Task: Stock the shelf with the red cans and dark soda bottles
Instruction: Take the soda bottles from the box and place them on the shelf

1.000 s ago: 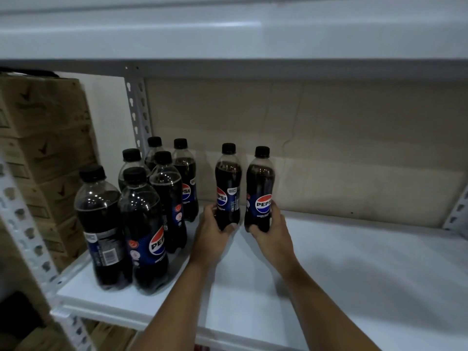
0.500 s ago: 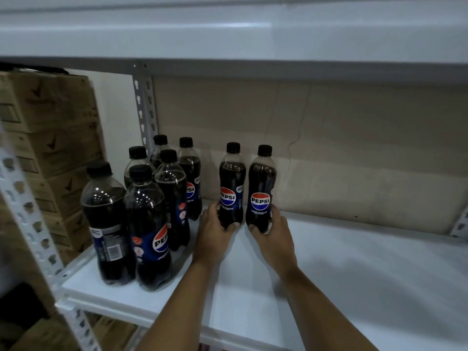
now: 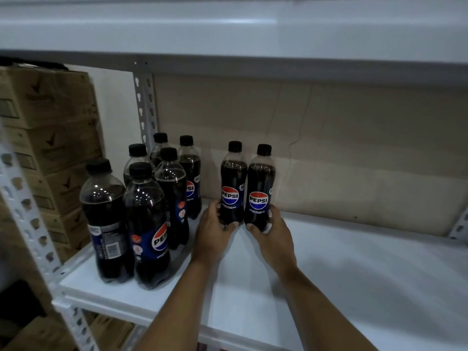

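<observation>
Two dark soda bottles stand upright side by side at the back of the white shelf (image 3: 354, 269). My left hand (image 3: 211, 231) grips the base of the left bottle (image 3: 233, 183). My right hand (image 3: 272, 234) grips the base of the right bottle (image 3: 260, 186). Both labels face me. To the left stands a cluster of several more dark soda bottles (image 3: 149, 224), with black caps. No red cans are in view.
A perforated metal upright (image 3: 144, 107) rises behind the cluster, another upright (image 3: 27, 214) stands at the front left. Stacked cardboard boxes (image 3: 48, 148) fill the space left of the shelf. An upper shelf (image 3: 228, 29) hangs overhead. A beige back panel (image 3: 342, 148) closes the rear.
Both hands have stayed on the two bottles, which shifted slightly right and back; the view has drifted a little.
</observation>
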